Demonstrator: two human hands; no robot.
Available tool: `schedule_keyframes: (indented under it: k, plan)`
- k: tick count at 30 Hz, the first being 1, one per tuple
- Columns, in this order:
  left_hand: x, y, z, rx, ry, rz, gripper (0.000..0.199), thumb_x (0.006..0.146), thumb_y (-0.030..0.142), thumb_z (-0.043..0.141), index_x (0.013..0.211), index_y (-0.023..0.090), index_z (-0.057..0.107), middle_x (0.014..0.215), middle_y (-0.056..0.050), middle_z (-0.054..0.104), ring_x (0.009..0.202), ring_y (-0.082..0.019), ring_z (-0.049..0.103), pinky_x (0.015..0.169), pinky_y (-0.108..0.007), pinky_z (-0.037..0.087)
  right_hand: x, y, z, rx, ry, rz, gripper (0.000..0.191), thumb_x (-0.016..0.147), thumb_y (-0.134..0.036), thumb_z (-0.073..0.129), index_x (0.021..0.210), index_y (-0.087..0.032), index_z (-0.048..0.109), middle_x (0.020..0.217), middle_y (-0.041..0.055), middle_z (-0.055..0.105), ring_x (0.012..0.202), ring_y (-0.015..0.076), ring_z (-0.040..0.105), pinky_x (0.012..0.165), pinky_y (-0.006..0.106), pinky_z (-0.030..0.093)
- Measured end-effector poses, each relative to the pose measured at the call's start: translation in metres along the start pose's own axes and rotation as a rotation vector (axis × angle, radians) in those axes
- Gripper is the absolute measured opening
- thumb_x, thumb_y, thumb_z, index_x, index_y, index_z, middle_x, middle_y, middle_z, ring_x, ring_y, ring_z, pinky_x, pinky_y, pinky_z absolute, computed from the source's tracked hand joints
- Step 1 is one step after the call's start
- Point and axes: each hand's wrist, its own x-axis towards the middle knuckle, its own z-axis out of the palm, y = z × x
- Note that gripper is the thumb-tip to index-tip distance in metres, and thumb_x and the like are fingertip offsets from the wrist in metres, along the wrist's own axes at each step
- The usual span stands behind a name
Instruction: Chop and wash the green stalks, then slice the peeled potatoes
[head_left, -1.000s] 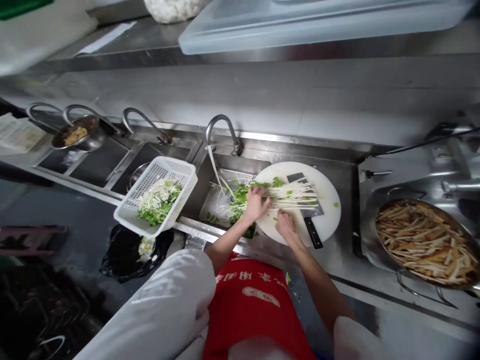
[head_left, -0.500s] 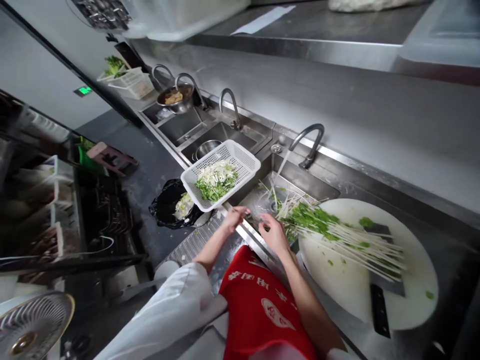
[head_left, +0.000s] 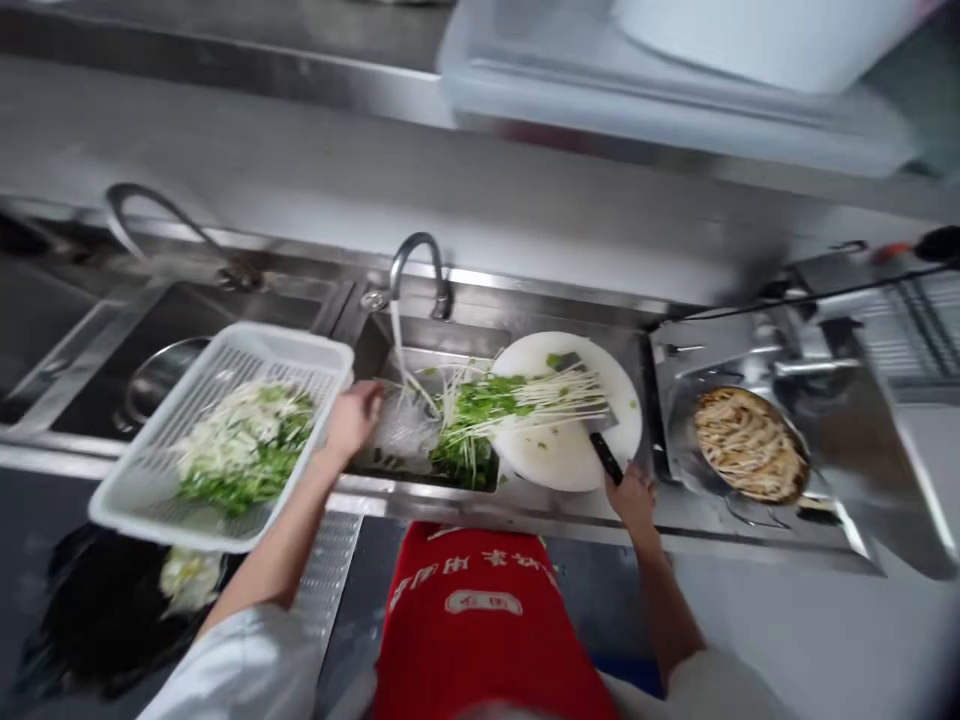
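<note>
My right hand is closed on the end of the black handle of a broad-bladed knife. Its blade lies on the round white cutting board, partly under a bunch of long white-stalked celery. The leafy ends hang over into the sink. My left hand is by the right rim of a white perforated basket, its fingers loosely curled and somewhat blurred, with nothing visible in them. Cut celery lies heaped in the basket.
Water runs from a curved faucet into the sink. Further left, another basin holds a metal bowl. A pan of pale strips stands at the right. A black-lined bin is below the basket; a shelf with a plastic container overhangs.
The view has swung to the right. My hands have moved apart: the right from over the sink's edge to the knife handle, the left towards the basket's rim.
</note>
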Motion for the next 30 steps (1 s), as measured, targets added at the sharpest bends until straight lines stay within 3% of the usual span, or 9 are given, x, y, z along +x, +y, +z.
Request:
schedule_keyframes:
  k: [4,7,8,10,14,18,22,28,30]
  plan:
    - [0.045,0.153,0.122,-0.147,-0.303,0.406,0.06,0.103,0.051,0.043,0.148,0.017,0.062,0.15,-0.018,0.064,0.14,-0.033,0.058,0.123,-0.045,0.04,0.017,0.015,0.004,0.104,-0.153,0.039,0.053,0.099,-0.032,0.056,0.148,-0.009,0.053,0.119,0.0228,0.075,0.116,0.0331,0.074,0.095,0.038,0.055]
    - [0.062,0.213,0.191,0.207,-0.562,0.424,0.105,0.086,0.067,0.071,0.169,0.016,0.032,0.17,-0.024,0.039,0.155,-0.049,0.033,0.126,-0.065,0.026,0.032,0.014,-0.003,0.047,-0.187,0.023,0.05,0.097,-0.029,0.059,0.141,-0.006,0.056,0.118,0.0243,0.075,0.114,0.0343,0.074,0.094,0.039,0.055]
    - [0.064,0.217,0.205,0.323,-0.595,0.421,0.114,0.082,0.068,0.075,0.171,0.016,0.026,0.171,-0.026,0.035,0.155,-0.052,0.031,0.123,-0.069,0.026,0.036,0.018,-0.007,0.024,-0.195,0.017,0.048,0.097,-0.029,0.059,0.138,-0.005,0.059,0.119,0.0258,0.074,0.116,0.0353,0.073,0.095,0.04,0.054]
    - [0.063,0.212,0.222,0.475,-0.576,0.459,0.111,0.087,0.065,0.07,0.172,0.012,0.022,0.166,-0.029,0.039,0.148,-0.051,0.037,0.119,-0.067,0.033,0.04,0.036,-0.011,-0.007,-0.218,-0.004,0.043,0.097,-0.029,0.057,0.133,-0.006,0.065,0.124,0.0279,0.072,0.121,0.0366,0.071,0.097,0.041,0.053]
    - [0.042,0.187,0.227,0.568,-0.491,0.564,0.087,0.102,0.064,0.043,0.17,0.011,0.029,0.156,-0.027,0.049,0.137,-0.043,0.046,0.114,-0.059,0.039,0.035,0.07,-0.002,-0.03,-0.342,-0.074,0.039,0.093,-0.023,0.059,0.128,-0.009,0.068,0.128,0.0249,0.071,0.124,0.0362,0.07,0.1,0.04,0.052]
    - [0.007,0.184,0.233,0.632,-0.458,0.535,0.109,0.094,0.081,0.046,0.173,0.01,0.017,0.156,-0.027,0.048,0.136,-0.046,0.046,0.116,-0.065,0.035,0.032,0.066,0.007,0.044,-0.293,-0.172,0.047,0.096,-0.024,0.055,0.141,-0.012,0.057,0.125,0.019,0.074,0.119,0.0323,0.072,0.098,0.038,0.053]
    - [-0.015,0.182,0.235,0.712,-0.368,0.501,0.089,0.105,0.063,0.04,0.172,0.009,0.02,0.153,-0.026,0.052,0.133,-0.042,0.049,0.114,-0.059,0.04,0.028,0.073,-0.003,-0.029,-0.263,-0.152,0.041,0.104,-0.036,0.049,0.136,-0.013,0.06,0.12,0.0212,0.076,0.116,0.0342,0.073,0.097,0.04,0.053]
    - [-0.023,0.18,0.227,0.737,-0.356,0.381,0.069,0.109,0.047,0.039,0.167,0.01,0.033,0.149,-0.023,0.057,0.13,-0.04,0.052,0.109,-0.053,0.045,-0.012,0.132,-0.019,-0.024,-0.334,-0.048,0.037,0.108,-0.038,0.042,0.126,-0.011,0.061,0.11,0.0215,0.077,0.108,0.0347,0.076,0.09,0.04,0.054]
    - [-0.026,0.19,0.235,0.729,-0.372,0.38,0.067,0.109,0.044,0.039,0.167,0.01,0.035,0.148,-0.022,0.057,0.129,-0.04,0.053,0.108,-0.053,0.046,-0.022,0.127,-0.019,0.015,-0.29,-0.022,0.039,0.11,-0.04,0.039,0.124,-0.01,0.061,0.105,0.0215,0.078,0.105,0.0339,0.077,0.087,0.038,0.054]
